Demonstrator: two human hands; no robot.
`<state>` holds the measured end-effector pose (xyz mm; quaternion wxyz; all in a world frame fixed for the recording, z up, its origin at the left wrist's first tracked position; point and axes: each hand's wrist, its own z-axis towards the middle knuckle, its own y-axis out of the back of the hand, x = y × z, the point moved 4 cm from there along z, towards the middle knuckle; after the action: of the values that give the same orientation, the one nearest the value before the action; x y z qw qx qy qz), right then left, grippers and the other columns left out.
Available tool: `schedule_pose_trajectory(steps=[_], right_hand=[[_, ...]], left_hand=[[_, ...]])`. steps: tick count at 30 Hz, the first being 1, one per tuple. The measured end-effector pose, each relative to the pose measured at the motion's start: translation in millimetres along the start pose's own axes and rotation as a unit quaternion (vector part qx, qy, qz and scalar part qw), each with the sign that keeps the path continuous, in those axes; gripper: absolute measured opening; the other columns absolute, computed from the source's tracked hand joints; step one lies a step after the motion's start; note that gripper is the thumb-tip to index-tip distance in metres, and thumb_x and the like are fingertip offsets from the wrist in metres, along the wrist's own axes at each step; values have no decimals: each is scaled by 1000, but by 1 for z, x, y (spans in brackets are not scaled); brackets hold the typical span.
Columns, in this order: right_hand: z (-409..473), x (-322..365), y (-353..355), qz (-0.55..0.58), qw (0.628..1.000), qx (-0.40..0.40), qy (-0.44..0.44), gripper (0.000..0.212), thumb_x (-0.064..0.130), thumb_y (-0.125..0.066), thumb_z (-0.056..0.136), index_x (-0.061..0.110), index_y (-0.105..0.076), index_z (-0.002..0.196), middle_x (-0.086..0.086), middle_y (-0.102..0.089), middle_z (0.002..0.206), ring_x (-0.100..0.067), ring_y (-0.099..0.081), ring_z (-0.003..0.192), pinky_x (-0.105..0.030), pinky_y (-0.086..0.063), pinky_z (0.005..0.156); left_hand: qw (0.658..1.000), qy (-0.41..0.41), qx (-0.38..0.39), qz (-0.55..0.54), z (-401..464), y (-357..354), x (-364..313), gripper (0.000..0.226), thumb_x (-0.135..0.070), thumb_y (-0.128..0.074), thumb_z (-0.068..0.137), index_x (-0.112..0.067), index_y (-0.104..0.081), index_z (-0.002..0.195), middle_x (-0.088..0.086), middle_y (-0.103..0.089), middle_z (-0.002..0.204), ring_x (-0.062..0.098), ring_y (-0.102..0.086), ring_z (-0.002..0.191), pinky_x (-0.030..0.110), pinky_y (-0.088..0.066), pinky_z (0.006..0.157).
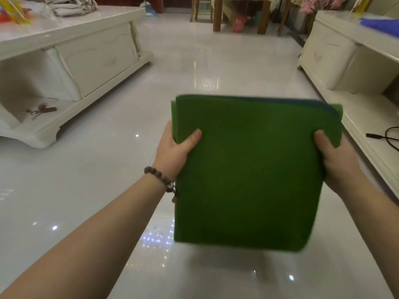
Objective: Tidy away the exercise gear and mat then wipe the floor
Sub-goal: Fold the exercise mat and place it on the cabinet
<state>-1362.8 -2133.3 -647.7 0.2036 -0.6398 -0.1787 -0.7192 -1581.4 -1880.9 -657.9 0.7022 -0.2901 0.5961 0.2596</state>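
Table (71, 37): a white low table is seen at the left, with grey cloth (71, 5) heaped on its top and yellow and orange items at its far left corner.
Floor (103, 169): glossy pale tiles, on which small light spots are reflected.
Left hand (172, 147): clamped on the mat's left edge, thumb laid over the top face, fingers hidden beneath; a bead bracelet (160, 179) is worn on the wrist.
Mat (248, 169): a folded green mat is held up off the floor between both hands, roughly flat; a blue layer shows along its far right edge.
Right hand (336, 160): clamped on the mat's right edge, thumb on top, fingers hidden under it.
Cabinet (336, 52): a white low unit is seen at the right, with a blue item on its top and a black cable (386, 137) on its lower ledge.
Background: wooden table legs and chairs are seen at the far end.
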Motion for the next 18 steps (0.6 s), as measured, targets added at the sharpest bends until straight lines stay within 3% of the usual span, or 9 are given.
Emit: schedule_pose_trajectory(steps=[3, 5, 9, 12, 14, 16, 18], right_hand=[[-4, 2, 2, -11, 991, 93, -98, 68, 45, -78, 63, 20, -54, 122, -3, -70, 107, -14, -72, 80, -26, -57, 60], [-8, -13, 0, -50, 971, 136, -190, 66, 41, -78, 63, 8, -58, 117, -9, -74, 95, -19, -73, 74, -27, -57, 55], [20, -54, -2, -156, 958, 88, -225, 37, 38, -65, 85, 6, -64, 104, -8, -75, 81, -20, -72, 67, -29, -57, 54], [41, -97, -16, -227, 942, 107, -224, 50, 47, -66, 83, 6, -64, 112, -11, -72, 101, -25, -71, 84, -38, -58, 77], [47, -128, -24, -347, 898, 153, -221, 55, 46, -63, 86, 9, -56, 126, -12, -64, 122, -27, -63, 104, -39, -50, 93], [45, -154, -32, -465, 833, 211, -211, 62, 41, -58, 91, 10, -39, 142, -13, -49, 140, -30, -50, 123, -37, -40, 101], [37, -173, -43, -525, 793, 245, -189, 74, 45, -57, 91, 13, -24, 149, -11, -33, 152, -30, -36, 136, -38, -31, 109]], left_hand=[[996, 57, -52, -50, 9, 0, 4, 45, -41, -71, 84, -17, -58, 120, 5, -71, 110, 24, -71, 95, 45, -58, 80], [985, 143, -86, -43, 8, 3, 28, 48, -46, -69, 83, -15, -61, 118, 6, -73, 104, 26, -72, 90, 48, -58, 81], [957, 246, -146, 46, 7, 8, 76, 67, -62, -68, 76, -15, -56, 122, 6, -68, 113, 28, -67, 97, 47, -54, 89], [938, 237, -127, 217, 3, 7, 101, 85, -55, -60, 87, -14, -20, 151, 11, -41, 148, 31, -47, 128, 45, -40, 106], [922, 228, -62, 307, -10, -1, 126, 99, -52, -60, 87, -15, 2, 154, 14, -17, 159, 32, -29, 141, 46, -31, 113], [861, 224, 51, 454, -28, -13, 157, 100, -60, -54, 87, -19, 9, 153, 13, 4, 161, 33, -7, 148, 47, -18, 119], [753, 168, 155, 617, -45, -24, 181, 91, -69, -37, 89, -26, 13, 152, 8, 19, 159, 31, 14, 147, 51, -4, 119]])
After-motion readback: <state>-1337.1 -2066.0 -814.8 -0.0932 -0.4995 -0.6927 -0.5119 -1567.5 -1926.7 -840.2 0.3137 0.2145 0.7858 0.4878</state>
